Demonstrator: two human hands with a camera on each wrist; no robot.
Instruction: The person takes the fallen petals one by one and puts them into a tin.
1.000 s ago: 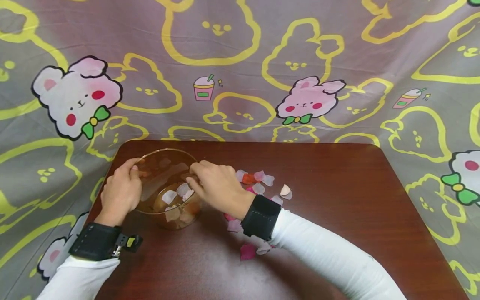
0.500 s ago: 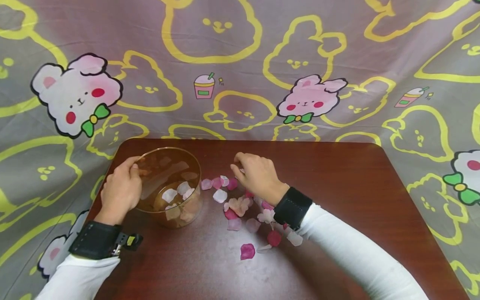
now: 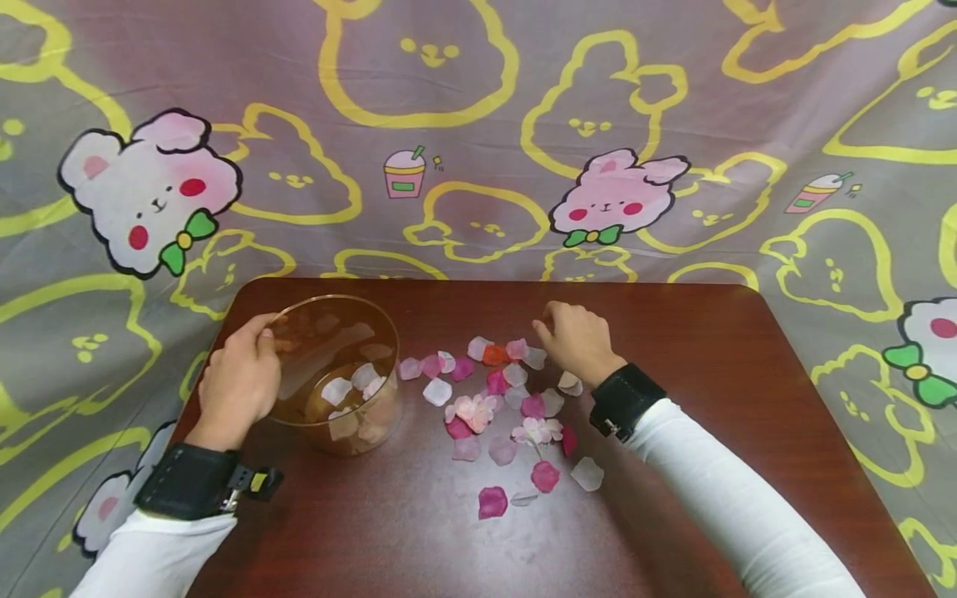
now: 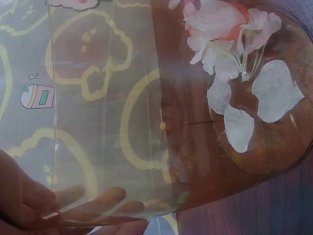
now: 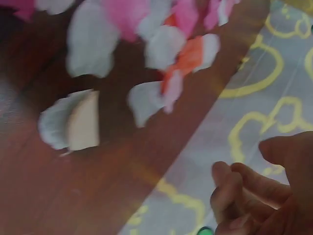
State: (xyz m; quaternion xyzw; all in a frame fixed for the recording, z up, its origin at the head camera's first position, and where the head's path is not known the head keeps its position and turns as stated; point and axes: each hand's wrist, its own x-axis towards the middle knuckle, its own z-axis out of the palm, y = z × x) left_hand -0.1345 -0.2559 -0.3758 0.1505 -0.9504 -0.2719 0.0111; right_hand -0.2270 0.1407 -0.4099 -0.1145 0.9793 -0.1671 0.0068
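Note:
My left hand [image 3: 238, 374] grips the left rim of a clear, amber-tinted round container [image 3: 336, 332], which stands on the left of the table. Through its wall, the fingers [image 4: 110, 198] show in the left wrist view. White petals [image 4: 276, 90] and a pale pink artificial flower [image 4: 215, 24] with thin stems lie in the bottom. To the right, my right hand [image 3: 579, 339] hovers just beyond the loose petals, nearest to a cream petal [image 3: 571, 383]. Its fingers [image 5: 227, 188] bend loosely, thumb apart, with nothing between them in the right wrist view.
Loose pink, white and red petals [image 3: 492, 502] are scattered over the middle of the brown table [image 3: 710, 357], right of the container. Among them lie a peach flower [image 3: 473, 412] and a white-pink flower [image 3: 537, 431]. A patterned cloth [image 3: 478, 149] hangs behind the table.
My right hand has let go of the container's right rim and moved right, across and past the petals, uncovering them. My left hand and the container have stayed in place.

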